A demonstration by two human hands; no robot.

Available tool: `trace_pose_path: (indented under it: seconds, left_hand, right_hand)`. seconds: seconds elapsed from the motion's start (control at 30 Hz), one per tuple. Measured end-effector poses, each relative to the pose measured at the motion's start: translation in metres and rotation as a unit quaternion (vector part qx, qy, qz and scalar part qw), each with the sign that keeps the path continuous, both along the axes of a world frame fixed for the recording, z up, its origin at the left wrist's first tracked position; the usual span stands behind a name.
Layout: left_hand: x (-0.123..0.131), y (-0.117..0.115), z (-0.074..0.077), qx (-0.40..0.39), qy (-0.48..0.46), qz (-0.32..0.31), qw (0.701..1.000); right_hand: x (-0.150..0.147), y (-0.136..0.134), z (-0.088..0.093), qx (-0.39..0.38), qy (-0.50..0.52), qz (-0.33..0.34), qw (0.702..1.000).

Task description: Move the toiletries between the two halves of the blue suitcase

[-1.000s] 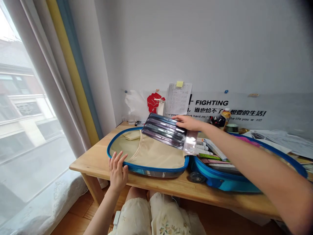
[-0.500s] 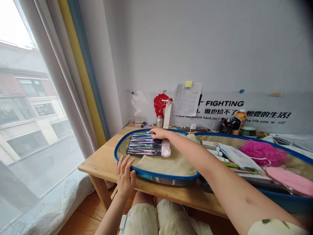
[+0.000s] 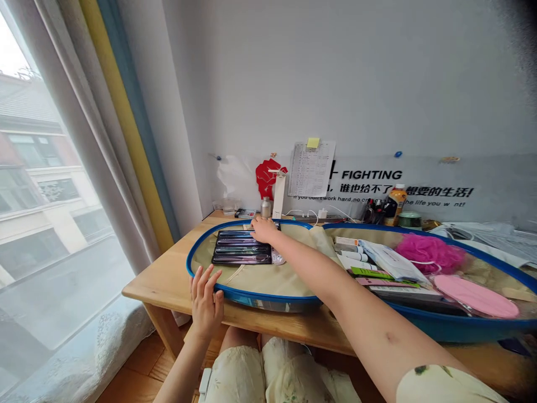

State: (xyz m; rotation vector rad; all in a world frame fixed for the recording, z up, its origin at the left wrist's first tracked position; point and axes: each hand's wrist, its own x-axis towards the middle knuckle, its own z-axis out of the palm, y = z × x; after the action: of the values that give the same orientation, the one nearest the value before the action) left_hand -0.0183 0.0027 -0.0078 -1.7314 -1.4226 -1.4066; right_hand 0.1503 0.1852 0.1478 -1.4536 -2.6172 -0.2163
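An open suitcase with a blue rim (image 3: 251, 292) and beige lining lies flat on the wooden table. In its left half a flat blister pack of dark toothbrushes (image 3: 241, 248) lies on the lining. My right hand (image 3: 264, 229) rests on the pack's far edge, fingers over it, not visibly gripping it. My left hand (image 3: 205, 299) is at the suitcase's near blue rim, fingers spread and touching it. The right half of the suitcase holds white tubes (image 3: 351, 252), a clear packet (image 3: 390, 262), a pink bath puff (image 3: 430, 253) and a pink oval pad (image 3: 476, 296).
A wooden table (image 3: 168, 288) carries the suitcase, with its near edge above my knees. Behind stand an orange-capped bottle (image 3: 396, 204), a white lamp (image 3: 277, 193) and a metal bottle (image 3: 265, 207). A curtain (image 3: 113, 140) hangs at the left.
The pack has gone from tilted in the air over the lining to lying flat on it. My right hand has moved with it. My left hand stays at the rim.
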Motion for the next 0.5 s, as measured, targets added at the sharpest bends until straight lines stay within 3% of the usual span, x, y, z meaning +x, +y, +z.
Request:
trace_pose_path:
  seconds: [0.1, 0.2, 0.3, 0.37, 0.5]
  left_hand:
    - [-0.001, 0.001, 0.0, 0.016, 0.007, -0.006, 1.0]
    - [-0.001, 0.001, 0.002, 0.027, 0.013, -0.016, 0.999]
    - [-0.001, 0.001, 0.004, 0.03, 0.013, -0.02, 0.999]
    - [-0.001, 0.0, 0.004, 0.028, 0.009, -0.021, 0.999]
    - [-0.001, 0.001, 0.004, 0.031, 0.005, -0.023, 0.999]
  right_hand:
    - [0.014, 0.0, 0.021, -0.007, 0.01, -0.002, 1.0]
    - [0.052, 0.003, 0.052, -0.029, 0.016, -0.018, 0.999]
    - [0.117, 0.005, 0.078, -0.056, 0.012, -0.08, 0.995]
    - [0.169, 0.001, 0.087, -0.075, 0.005, -0.148, 0.986]
    - [0.264, -0.02, 0.077, -0.073, 0.014, -0.272, 0.959]
